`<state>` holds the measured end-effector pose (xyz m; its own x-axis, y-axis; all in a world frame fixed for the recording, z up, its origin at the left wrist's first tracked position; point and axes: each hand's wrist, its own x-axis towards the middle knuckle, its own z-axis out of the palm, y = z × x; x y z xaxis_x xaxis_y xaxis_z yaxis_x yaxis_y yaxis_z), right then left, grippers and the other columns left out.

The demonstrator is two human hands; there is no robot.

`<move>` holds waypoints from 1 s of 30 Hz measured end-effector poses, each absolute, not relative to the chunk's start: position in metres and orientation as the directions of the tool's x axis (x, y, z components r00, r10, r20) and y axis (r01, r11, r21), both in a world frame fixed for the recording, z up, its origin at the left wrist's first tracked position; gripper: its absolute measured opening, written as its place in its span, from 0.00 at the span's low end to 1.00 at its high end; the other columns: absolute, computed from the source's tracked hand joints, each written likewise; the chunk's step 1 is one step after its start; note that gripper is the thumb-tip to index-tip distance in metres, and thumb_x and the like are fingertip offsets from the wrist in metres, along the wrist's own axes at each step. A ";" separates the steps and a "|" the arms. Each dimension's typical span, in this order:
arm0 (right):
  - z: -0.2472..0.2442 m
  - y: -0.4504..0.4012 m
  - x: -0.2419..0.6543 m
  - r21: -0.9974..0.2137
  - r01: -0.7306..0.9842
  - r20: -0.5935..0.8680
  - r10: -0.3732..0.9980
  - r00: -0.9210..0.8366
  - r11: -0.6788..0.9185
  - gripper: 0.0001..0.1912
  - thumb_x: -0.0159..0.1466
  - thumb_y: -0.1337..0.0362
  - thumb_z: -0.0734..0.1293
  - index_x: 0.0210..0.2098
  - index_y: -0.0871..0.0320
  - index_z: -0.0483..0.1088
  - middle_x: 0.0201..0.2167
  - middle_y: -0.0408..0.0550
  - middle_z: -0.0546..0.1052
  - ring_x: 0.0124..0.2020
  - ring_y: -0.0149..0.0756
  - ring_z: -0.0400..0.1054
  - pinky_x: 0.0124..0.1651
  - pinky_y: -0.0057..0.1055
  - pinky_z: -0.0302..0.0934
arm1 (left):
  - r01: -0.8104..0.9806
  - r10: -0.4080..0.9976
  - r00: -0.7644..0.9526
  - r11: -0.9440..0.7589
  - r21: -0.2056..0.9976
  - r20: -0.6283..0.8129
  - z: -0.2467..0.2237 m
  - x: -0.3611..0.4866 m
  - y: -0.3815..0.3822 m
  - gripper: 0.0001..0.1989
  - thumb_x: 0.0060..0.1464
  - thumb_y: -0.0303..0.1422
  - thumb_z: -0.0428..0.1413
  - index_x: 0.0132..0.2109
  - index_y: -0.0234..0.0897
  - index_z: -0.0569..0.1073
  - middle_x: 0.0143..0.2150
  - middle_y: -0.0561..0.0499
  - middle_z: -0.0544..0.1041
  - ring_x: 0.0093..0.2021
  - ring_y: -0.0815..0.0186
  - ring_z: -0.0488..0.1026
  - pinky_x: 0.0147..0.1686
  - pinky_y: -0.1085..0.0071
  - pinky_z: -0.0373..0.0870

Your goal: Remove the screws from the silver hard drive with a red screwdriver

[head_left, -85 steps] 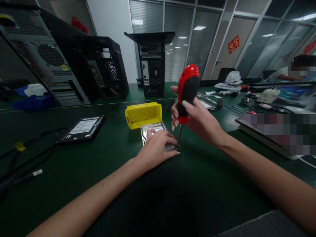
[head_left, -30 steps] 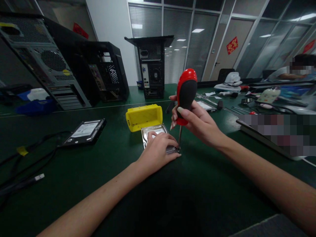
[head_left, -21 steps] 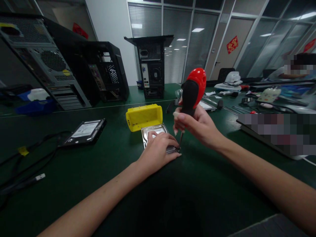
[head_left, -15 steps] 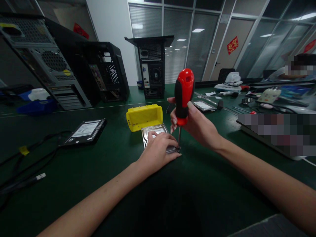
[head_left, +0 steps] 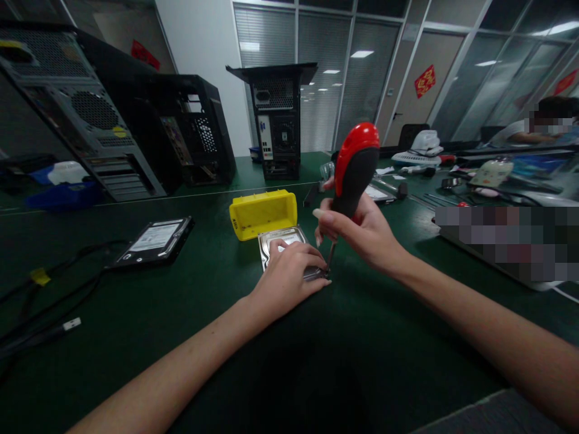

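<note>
A silver hard drive [head_left: 295, 232] lies on the green table in front of me, its near part covered by my left hand [head_left: 289, 268]. That hand grips it, fingers bent over the top and thumb along the near edge. My right hand [head_left: 371, 229] is wrapped round the red and black handle of a screwdriver [head_left: 359, 166]. The handle leans up to the right, and the shaft runs down to the drive's near right corner, close to my left fingertips. Just behind the drive is a yellow plastic bin [head_left: 265, 218], its open side facing me.
Another hard drive [head_left: 156, 241] and black cables [head_left: 40, 331] lie at left. Computer cases [head_left: 278, 120] stand along the back. A further drive [head_left: 380, 194] sits behind my right hand. At right are tools, a blurred-out flat object [head_left: 506, 247] and, farther off, a person [head_left: 520, 132].
The screwdriver handle has tipped to the right and turned in my right hand, whose grip has shifted. Its tip stays at the drive's corner. My left hand keeps its place on the drive.
</note>
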<state>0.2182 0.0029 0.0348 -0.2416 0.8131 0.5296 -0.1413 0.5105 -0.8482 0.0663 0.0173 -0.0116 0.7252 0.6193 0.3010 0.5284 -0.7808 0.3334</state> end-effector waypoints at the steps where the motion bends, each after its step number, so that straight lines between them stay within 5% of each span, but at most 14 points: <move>1: 0.035 0.003 0.218 -0.849 -0.162 0.528 0.811 -0.252 0.502 0.19 0.59 0.59 0.67 0.47 0.53 0.58 0.24 0.37 0.63 0.23 0.27 0.61 0.30 0.29 0.63 | 0.531 0.622 0.724 -0.778 0.336 0.297 -0.011 0.067 0.017 0.07 0.54 0.37 0.57 0.40 0.42 0.75 0.46 0.52 0.75 0.50 0.57 0.67 0.49 0.55 0.48; 6: 0.034 0.003 0.218 -0.870 -0.198 0.493 0.802 -0.338 0.452 0.21 0.63 0.48 0.58 0.50 0.52 0.62 0.29 0.42 0.63 0.29 0.31 0.59 0.37 0.32 0.63 | 0.533 0.627 0.724 -0.774 0.342 0.290 -0.011 0.067 0.017 0.07 0.54 0.38 0.57 0.40 0.44 0.76 0.47 0.52 0.75 0.50 0.56 0.67 0.49 0.54 0.48; 17: 0.032 0.006 0.220 -0.810 -0.164 0.587 0.778 -0.223 0.564 0.09 0.62 0.60 0.65 0.39 0.55 0.63 0.27 0.41 0.67 0.30 0.30 0.64 0.35 0.30 0.62 | 0.524 0.614 0.723 -0.786 0.327 0.317 -0.013 0.067 0.017 0.07 0.54 0.37 0.57 0.40 0.43 0.75 0.45 0.53 0.75 0.49 0.57 0.68 0.49 0.55 0.48; 23: 0.032 0.002 0.218 -0.834 -0.159 0.552 0.803 -0.226 0.529 0.15 0.59 0.62 0.68 0.42 0.52 0.60 0.25 0.37 0.64 0.22 0.26 0.60 0.27 0.28 0.62 | 0.523 0.606 0.727 -0.793 0.311 0.322 -0.012 0.066 0.018 0.07 0.53 0.37 0.57 0.40 0.42 0.75 0.45 0.52 0.76 0.50 0.57 0.67 0.49 0.53 0.47; 30: 0.034 0.001 0.218 -0.846 -0.240 0.534 0.765 -0.361 0.477 0.22 0.64 0.50 0.56 0.52 0.55 0.61 0.29 0.41 0.62 0.28 0.29 0.58 0.36 0.31 0.62 | 0.534 0.621 0.724 -0.780 0.325 0.300 -0.010 0.068 0.017 0.07 0.53 0.37 0.57 0.39 0.43 0.76 0.45 0.52 0.76 0.50 0.57 0.68 0.49 0.53 0.46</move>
